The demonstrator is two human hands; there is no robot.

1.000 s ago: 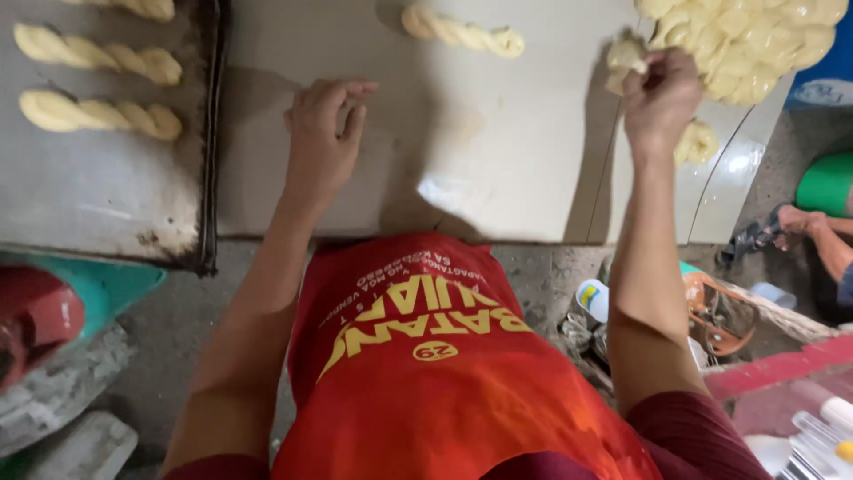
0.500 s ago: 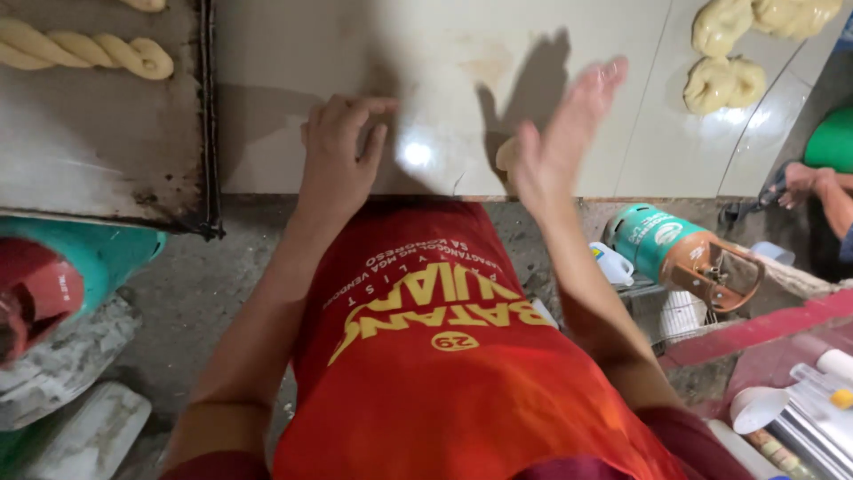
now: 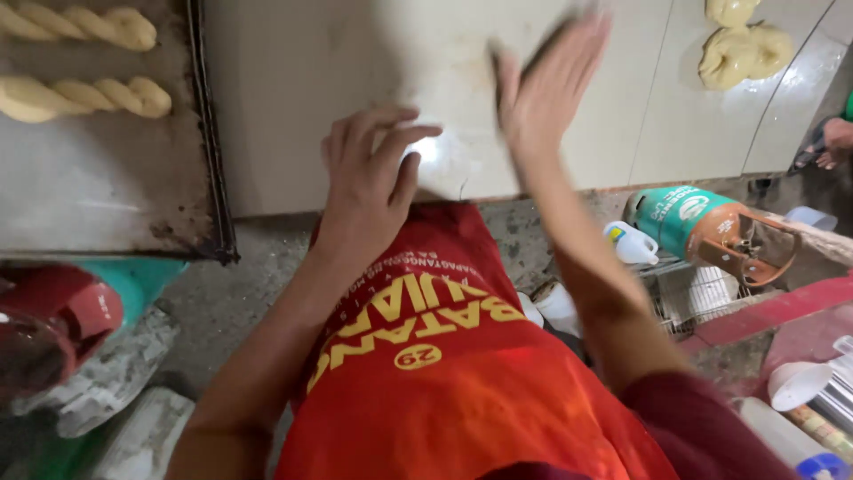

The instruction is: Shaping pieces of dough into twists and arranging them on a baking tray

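Observation:
My left hand [image 3: 369, 178] lies flat near the front edge of the pale tiled worktop [image 3: 293, 80], fingers slightly apart, holding nothing. My right hand [image 3: 551, 84] is blurred with motion a little farther in and to the right, fingers stretched out flat over the worktop. I cannot tell whether any dough is under it. A lump of pale yellow dough [image 3: 745, 53] sits at the far right of the worktop, with a smaller piece [image 3: 732, 11] behind it. Two twisted dough ropes [image 3: 84, 96] [image 3: 84, 24] lie on the metal tray [image 3: 115, 209] at the left.
A teal gas cylinder [image 3: 697, 222] lies on the floor to the right, beside a small white jug [image 3: 633, 244] and a wire rack [image 3: 702, 293]. A red and teal container [image 3: 53, 311] stands below the tray. Another person's foot [image 3: 833, 138] shows at the far right.
My right hand left the dough pile at the far right and swung left to the middle of the worktop, its fingers now spread flat. My left hand stayed near the front edge.

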